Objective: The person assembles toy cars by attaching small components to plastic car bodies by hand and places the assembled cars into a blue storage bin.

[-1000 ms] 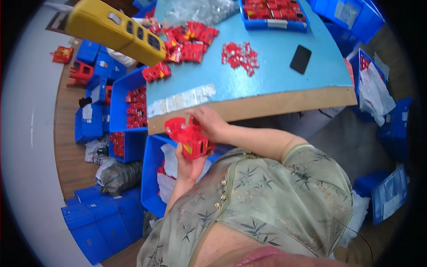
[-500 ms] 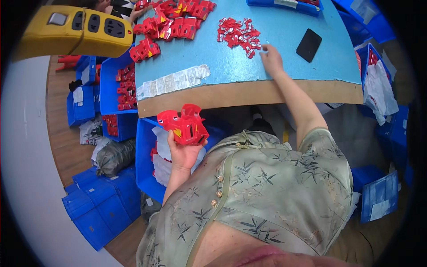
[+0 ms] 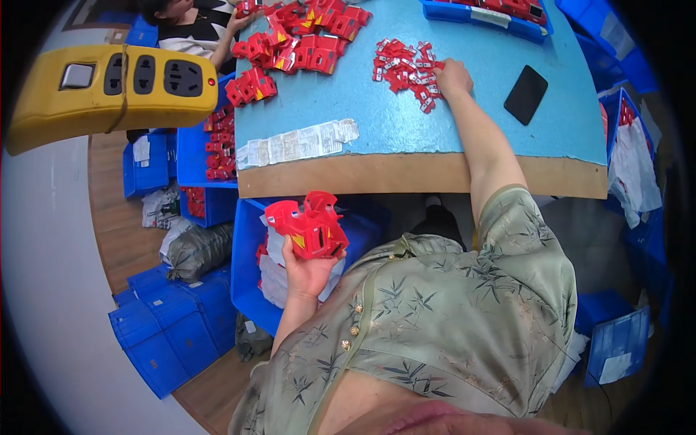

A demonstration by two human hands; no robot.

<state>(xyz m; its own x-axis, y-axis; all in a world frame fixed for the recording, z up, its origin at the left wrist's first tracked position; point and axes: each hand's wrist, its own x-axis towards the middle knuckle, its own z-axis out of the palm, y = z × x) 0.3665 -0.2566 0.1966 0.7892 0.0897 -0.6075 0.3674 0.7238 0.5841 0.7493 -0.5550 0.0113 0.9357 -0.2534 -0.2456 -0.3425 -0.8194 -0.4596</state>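
Observation:
My left hand (image 3: 307, 275) is closed around a red plastic shell (image 3: 313, 233) with yellow markings and dark slots, shaped like a toy vehicle body. It holds the shell in front of the table's near edge, above a blue bin. Across the table, my right hand (image 3: 455, 77) reaches the right side of a pile of small red plastic parts (image 3: 403, 67) with pale marks. Its fingertips are pinched on one small red part at the pile's edge. More red shells (image 3: 319, 52) lie heaped at the far left of the blue tabletop (image 3: 406, 134).
A black phone (image 3: 526, 95) lies right of my right hand. Taped paper strips (image 3: 297, 143) run along the near left edge. A yellow power strip (image 3: 116, 90) juts in at upper left. Blue bins (image 3: 177, 326) stand around the table. Another person's hand (image 3: 238, 20) holds a red part beyond the heap.
My right hand has moved onto the small parts' pile and its fingers have closed there. The left hand still holds the red shell. The whole view has shifted slightly.

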